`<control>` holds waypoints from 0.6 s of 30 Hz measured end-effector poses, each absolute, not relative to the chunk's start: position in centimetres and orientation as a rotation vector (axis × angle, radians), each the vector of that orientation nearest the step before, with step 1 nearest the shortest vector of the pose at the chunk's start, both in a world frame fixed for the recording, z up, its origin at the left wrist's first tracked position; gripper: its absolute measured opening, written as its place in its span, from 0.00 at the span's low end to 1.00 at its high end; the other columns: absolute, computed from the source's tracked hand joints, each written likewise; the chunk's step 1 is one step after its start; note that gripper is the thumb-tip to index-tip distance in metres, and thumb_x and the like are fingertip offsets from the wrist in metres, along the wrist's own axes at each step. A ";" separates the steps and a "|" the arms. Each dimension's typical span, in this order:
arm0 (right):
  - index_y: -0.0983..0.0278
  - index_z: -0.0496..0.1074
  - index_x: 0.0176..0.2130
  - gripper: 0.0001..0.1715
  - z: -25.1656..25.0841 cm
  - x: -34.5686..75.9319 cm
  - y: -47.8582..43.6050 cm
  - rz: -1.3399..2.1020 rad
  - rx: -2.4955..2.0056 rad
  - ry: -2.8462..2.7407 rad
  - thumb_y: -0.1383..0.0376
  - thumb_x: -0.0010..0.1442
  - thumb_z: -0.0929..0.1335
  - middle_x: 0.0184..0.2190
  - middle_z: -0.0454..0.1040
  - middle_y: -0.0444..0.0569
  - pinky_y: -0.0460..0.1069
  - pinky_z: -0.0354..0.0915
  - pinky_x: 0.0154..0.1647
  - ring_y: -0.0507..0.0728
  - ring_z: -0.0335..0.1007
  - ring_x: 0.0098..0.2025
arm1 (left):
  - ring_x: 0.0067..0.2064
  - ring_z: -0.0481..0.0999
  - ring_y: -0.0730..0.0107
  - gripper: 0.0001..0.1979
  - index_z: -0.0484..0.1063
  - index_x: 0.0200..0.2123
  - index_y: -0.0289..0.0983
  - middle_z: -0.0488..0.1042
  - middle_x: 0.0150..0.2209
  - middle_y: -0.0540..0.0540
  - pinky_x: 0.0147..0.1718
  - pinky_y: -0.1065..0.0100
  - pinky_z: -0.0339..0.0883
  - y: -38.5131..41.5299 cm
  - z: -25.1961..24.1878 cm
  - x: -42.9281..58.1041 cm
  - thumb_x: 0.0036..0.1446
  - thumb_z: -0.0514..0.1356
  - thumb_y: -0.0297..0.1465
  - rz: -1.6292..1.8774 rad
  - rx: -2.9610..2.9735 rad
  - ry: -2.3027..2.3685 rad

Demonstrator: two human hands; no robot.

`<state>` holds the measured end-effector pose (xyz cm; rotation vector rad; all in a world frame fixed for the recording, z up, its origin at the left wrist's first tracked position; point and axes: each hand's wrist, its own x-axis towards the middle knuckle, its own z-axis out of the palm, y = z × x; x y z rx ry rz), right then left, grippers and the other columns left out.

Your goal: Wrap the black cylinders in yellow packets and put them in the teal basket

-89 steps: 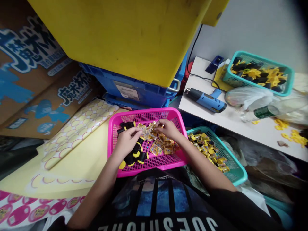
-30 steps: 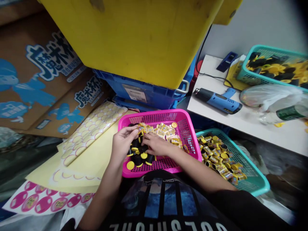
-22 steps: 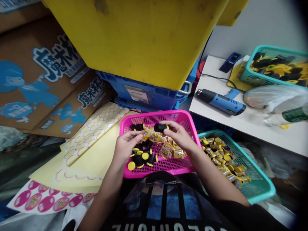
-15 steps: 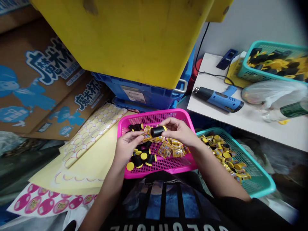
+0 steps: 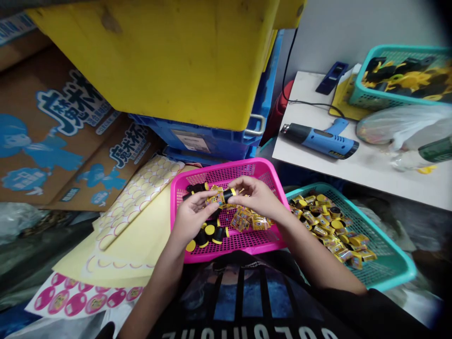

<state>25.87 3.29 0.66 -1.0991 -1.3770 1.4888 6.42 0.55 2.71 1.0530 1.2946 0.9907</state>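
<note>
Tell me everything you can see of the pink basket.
The pink basket is a shallow rectangular tray of plastic mesh with a solid rim. Its left edge overlaps a yellow sheet, and a teal basket sits beside its right side. Inside lie black cylinders with yellow ends and a heap of small gold-and-yellow packets. The left hand and right hand are over it, the right hand pinching a black cylinder.

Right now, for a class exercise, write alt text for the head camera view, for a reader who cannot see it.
A right hand pinches a small black cylinder with a yellow end, the left hand close beside it, above a pink mesh basket of gold packets. A teal mesh basket, also holding packets, sits to the right.
</note>
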 end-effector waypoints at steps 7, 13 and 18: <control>0.60 0.73 0.34 0.21 -1.0 24.0 1.0 1.678 -0.840 -0.931 0.50 0.47 0.75 0.37 0.75 0.47 0.52 0.67 0.42 0.55 0.71 0.38 | 0.35 0.79 0.68 0.17 0.78 0.37 0.38 0.80 0.38 0.47 0.37 0.65 0.75 -0.2 2.1 7.8 0.41 0.72 0.32 0.991 0.980 1.232; 0.58 0.71 0.45 0.31 -2.2 22.1 -0.4 1.940 -0.704 -0.765 0.40 0.52 0.68 0.43 0.73 0.52 0.54 0.67 0.43 0.58 0.70 0.42 | 0.42 0.79 0.64 0.15 0.78 0.34 0.39 0.80 0.40 0.47 0.45 0.62 0.72 -0.7 1.9 9.1 0.39 0.72 0.29 1.068 0.985 1.189; 0.59 0.70 0.39 0.28 -3.4 22.3 -0.4 1.834 -0.712 -0.814 0.42 0.48 0.72 0.39 0.73 0.49 0.54 0.64 0.49 0.58 0.69 0.43 | 0.46 0.78 0.62 0.14 0.77 0.33 0.39 0.80 0.40 0.46 0.49 0.60 0.70 -1.0 1.9 9.3 0.39 0.72 0.28 1.055 1.035 1.187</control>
